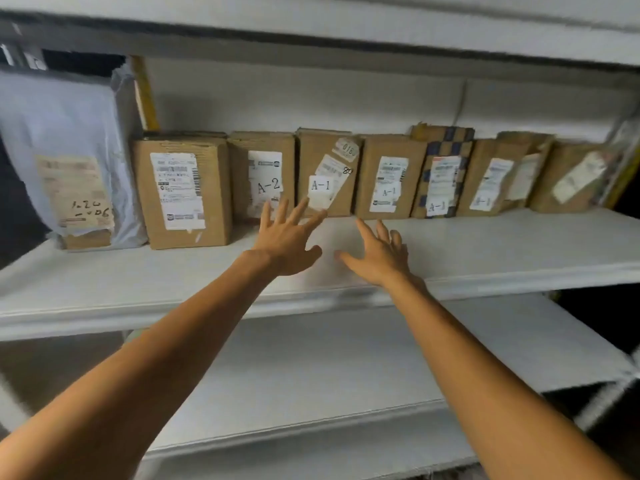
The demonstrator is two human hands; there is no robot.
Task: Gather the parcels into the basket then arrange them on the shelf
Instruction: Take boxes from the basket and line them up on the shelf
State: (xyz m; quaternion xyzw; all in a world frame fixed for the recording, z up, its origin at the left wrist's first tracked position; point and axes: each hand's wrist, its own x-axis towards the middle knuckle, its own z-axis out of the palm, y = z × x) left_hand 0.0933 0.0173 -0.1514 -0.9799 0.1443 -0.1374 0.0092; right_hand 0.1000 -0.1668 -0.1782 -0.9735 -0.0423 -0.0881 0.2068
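Observation:
Several brown cardboard parcels stand in a row at the back of the white shelf [485,247]. Among them are a large box [183,192], a box marked A-2 [263,174] and a box marked A-1 [327,174], with more boxes [391,178] to the right. A grey plastic mailer [69,157] leans at the far left. My left hand [289,237] reaches forward with fingers spread, its fingertips just in front of the A-2 and A-1 boxes. My right hand [379,252] is stretched out open over the shelf board, holding nothing. No basket is in view.
A lower white shelf board [346,375] lies under my arms, and an upper board [346,32] runs above the parcels. A yellow upright post [145,95] stands behind the large box. The shelf's front strip is bare in front of the parcels.

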